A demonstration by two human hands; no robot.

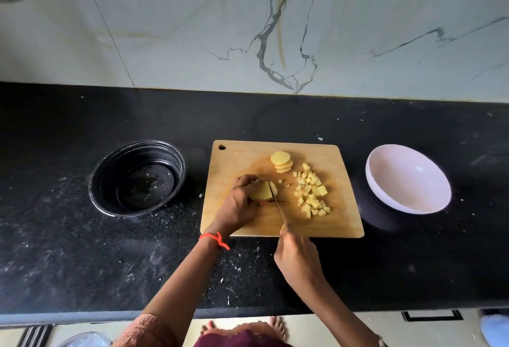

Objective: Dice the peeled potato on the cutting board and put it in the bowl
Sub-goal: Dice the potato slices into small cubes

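While the left hand [242,203] is curling its fingers round the uncut potato piece [261,191] at the middle of the cutting board [242,159], the right hand [297,258] is gripping the knife [278,206] and slicing. Judged next: slices are needing cross-cuts, then the dice are going to the white bowl [407,178], sitting empty at right. Counted: one board, one knife, one slice stack [281,161] of roughly four, one dice pile [312,192], two bowls, the black bowl [137,178] sitting at left.

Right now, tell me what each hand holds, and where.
Left hand grips the potato piece at its uncut end; right hand holds the knife by its handle.
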